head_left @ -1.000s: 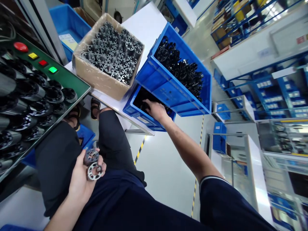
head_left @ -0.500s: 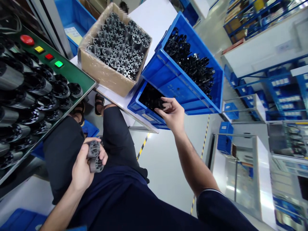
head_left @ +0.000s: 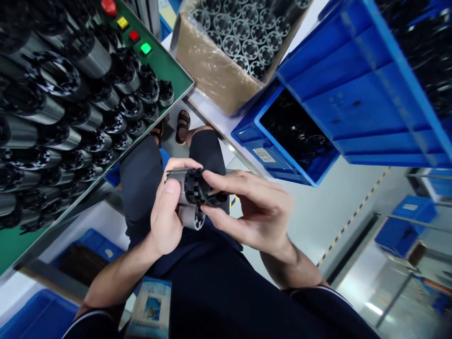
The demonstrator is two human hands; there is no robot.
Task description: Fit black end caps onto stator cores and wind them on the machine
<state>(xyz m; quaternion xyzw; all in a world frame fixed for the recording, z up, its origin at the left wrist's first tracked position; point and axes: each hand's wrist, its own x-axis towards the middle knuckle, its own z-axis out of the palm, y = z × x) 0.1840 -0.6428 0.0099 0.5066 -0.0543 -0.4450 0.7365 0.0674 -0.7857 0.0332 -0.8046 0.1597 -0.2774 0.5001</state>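
Note:
My left hand [head_left: 165, 216] grips two grey metal cylinders, one above the other, over my lap. The upper cylinder [head_left: 178, 181] points to the right, and the lower cylinder [head_left: 191, 216] shows its slotted end. With thumb and fingertips my right hand [head_left: 254, 207] holds a black plastic ring part [head_left: 208, 190] against the right end of the upper cylinder. A toothed black rim shows where they meet; whether it is seated cannot be made out. The small blue bin [head_left: 261, 122] of black parts lies beyond my right hand.
At the left, a green machine table [head_left: 180, 75] bears many cylinders with black rims and has lit buttons. A cardboard box [head_left: 212, 80] of grey cylinders stands at the top. The large blue crate [head_left: 339, 99] with black parts is at the upper right.
My right hand has left the small blue bin with a black part and come to my left hand. My left hand has moved up and right with the cylinders. The view has shifted.

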